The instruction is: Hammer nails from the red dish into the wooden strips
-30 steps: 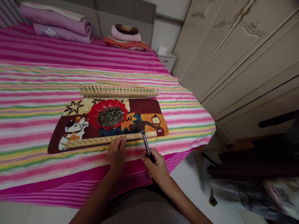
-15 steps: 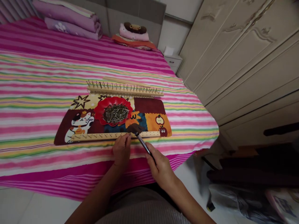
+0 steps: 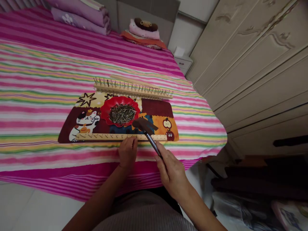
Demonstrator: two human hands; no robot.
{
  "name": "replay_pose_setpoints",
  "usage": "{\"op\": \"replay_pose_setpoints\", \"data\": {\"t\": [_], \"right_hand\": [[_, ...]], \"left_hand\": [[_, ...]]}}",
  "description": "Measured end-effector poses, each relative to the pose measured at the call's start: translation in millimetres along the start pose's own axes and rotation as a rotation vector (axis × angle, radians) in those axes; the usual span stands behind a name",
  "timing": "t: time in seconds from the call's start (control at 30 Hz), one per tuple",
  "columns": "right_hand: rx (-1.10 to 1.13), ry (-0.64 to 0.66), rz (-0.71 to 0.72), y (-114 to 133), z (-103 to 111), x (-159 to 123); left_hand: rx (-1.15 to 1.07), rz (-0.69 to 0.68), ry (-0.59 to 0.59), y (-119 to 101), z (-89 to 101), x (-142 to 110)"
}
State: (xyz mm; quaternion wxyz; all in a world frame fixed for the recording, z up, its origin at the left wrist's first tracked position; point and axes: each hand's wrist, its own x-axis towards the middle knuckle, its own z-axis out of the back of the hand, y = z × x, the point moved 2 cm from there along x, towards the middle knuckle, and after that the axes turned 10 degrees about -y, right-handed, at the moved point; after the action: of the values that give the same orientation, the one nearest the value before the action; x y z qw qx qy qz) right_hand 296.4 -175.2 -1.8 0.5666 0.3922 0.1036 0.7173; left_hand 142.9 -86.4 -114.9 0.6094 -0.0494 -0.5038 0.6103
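My right hand is wrapped round the handle of a hammer. The dark hammer head is up over the mat, just past a pale wooden strip. At the strip's near edge, my left hand is closed, thumb and finger pinched together. What the fingertips hold, if anything, is hidden. Slanted nails stand in a row along the strip's left part, and small holes dot its right part. Beyond it, a red scalloped bowl holds a heap of nails.
A patterned mat lies under the bowl and strip. Behind it, another wooden strip bristles with upright nails. Everything rests on a striped bed cover. Folded bedding is at the back, and a wardrobe rises on the right.
The hammer head has lifted away from the strip by my left fingertips, and my right hand has moved slightly right. My left hand stays at the strip. The whole view has shifted a little.
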Motion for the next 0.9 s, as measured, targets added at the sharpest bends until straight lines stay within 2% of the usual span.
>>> {"op": "replay_pose_setpoints", "data": {"t": [0.13, 0.43, 0.63, 0.77, 0.9], "right_hand": [[-0.035, 0.076, -0.052, -18.8, -10.5, -5.5], [0.036, 0.012, -0.052, -14.1, -3.6, -9.6], [0.07, -0.057, -0.085, -23.2, -4.6, -7.8], [0.076, -0.078, -0.171, -35.7, -1.6, -7.4], [0.101, -0.1, -0.306, -51.9, 3.5, -11.8]], "left_hand": [[0.014, -0.027, -0.008, 1.2, -0.4, -0.4], [0.023, -0.054, 0.004, 1.2, 1.7, 0.3], [-0.013, -0.094, -0.007, 1.2, 4.5, -1.6], [-0.012, -0.181, -0.041, -1.2, 19.8, -4.0], [-0.075, -0.273, -0.076, -9.1, 49.8, 7.4]]}}
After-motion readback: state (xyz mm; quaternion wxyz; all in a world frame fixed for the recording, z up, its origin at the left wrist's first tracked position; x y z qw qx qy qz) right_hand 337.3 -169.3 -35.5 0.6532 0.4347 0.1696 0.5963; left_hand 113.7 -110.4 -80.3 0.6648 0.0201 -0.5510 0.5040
